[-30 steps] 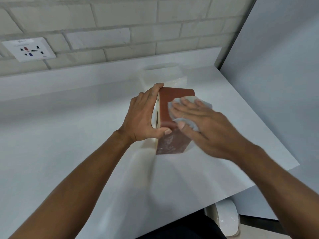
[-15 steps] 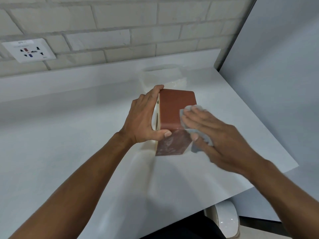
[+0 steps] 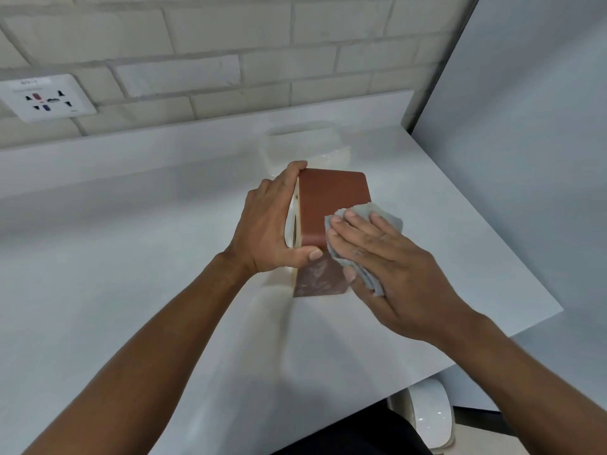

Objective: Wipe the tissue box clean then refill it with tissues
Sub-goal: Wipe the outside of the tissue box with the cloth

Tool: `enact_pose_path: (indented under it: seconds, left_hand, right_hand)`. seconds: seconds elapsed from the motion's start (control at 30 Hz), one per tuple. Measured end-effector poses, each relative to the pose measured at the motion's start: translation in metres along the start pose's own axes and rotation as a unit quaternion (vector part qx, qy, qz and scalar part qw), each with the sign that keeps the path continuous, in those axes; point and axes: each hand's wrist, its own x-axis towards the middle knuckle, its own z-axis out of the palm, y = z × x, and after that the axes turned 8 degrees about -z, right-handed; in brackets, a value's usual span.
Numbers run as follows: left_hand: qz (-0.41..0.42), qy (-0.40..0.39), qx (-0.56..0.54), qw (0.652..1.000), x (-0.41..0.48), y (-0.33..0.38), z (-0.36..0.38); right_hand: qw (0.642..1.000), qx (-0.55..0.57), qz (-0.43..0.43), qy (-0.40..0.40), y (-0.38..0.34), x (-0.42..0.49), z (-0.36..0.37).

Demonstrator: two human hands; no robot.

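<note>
A reddish-brown tissue box [image 3: 328, 205] stands on its side on the white counter [image 3: 131, 257], its pale opening face turned left. My left hand [image 3: 269, 224] grips that left side, thumb across the near edge. My right hand [image 3: 384, 267] presses a grey cloth [image 3: 368, 215] flat against the box's upper right part. Behind the box lies a clear-wrapped pack of white tissues [image 3: 305, 142], partly hidden by the box.
A white brick wall with a socket plate [image 3: 46, 98] runs along the back. A grey partition [image 3: 525, 142] closes the right side. The counter ends at its right and near edges, with a white rounded object [image 3: 430, 415] below.
My right hand slid the cloth down toward the near end of the box, then back up onto its top face. My left hand and the box stayed put.
</note>
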Motion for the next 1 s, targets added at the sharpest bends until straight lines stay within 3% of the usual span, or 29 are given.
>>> enact_pose_path:
  seconds: [0.13, 0.27, 0.4, 0.5, 0.77, 1.0]
  left_hand:
    - [0.003, -0.004, 0.014, 1.000, 0.000, 0.000, -0.003]
    - [-0.011, -0.008, 0.008, 1.000, -0.001, 0.002, -0.003]
    - [-0.013, -0.021, 0.005, 1.000, -0.001, 0.002, -0.004]
    - [-0.018, -0.021, 0.010, 1.000, 0.000, 0.002, -0.004]
    - [-0.017, -0.014, 0.012, 1.000, -0.002, 0.002, -0.003]
    - [-0.011, -0.019, 0.019, 1.000, -0.002, -0.001, -0.001]
  right_hand:
    - [1.000, -0.019, -0.023, -0.010, 0.016, -0.012, -0.004]
    - [0.996, 0.067, 0.049, 0.033, 0.026, -0.024, -0.011]
    - [0.970, 0.167, 0.167, 0.062, 0.030, -0.002, -0.009]
    - [0.961, 0.188, 0.187, 0.074, 0.034, 0.008, -0.008]
    - [0.989, 0.080, 0.117, 0.042, 0.001, -0.021, -0.011]
    - [0.999, 0.034, 0.028, -0.012, -0.012, 0.037, -0.001]
